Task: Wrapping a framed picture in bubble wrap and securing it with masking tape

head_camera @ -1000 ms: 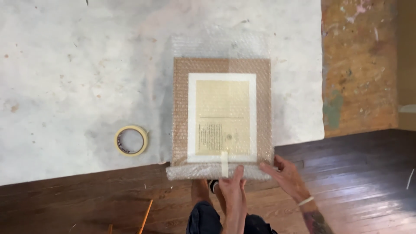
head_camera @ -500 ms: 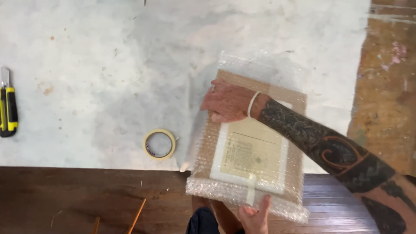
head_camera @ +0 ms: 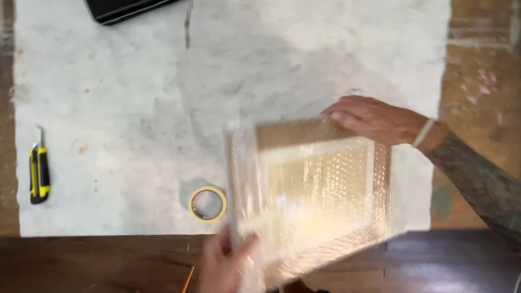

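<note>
A framed picture is held tilted above a white cloth spread on the floor. It is wrapped in bubble wrap. By that showing, the wrapping is judged largely done: the front face is covered and the wrap is folded round the near edge. Whether the back is closed, and whether any tape holds the wrap, cannot be made out, so sealing may be left.

The right hand is laid on the frame's far edge, its grip closed over that edge with the fingers bent down. The left hand is at the frame's near left corner, fingers curled around the wrap; it is blurred and partly cut off by the lower margin, so its grip is seen only roughly.

Just left of the frame a roll of tape lies flat on the cloth, apart from both hands. Well to the left of the frame a yellow and black knife lies near the cloth's edge. Far beyond the frame, a dark flat thing is cut off by the upper margin and cannot be identified.

The frame's near half is smeared by motion and glare. The picture under the wrap cannot be read.
</note>
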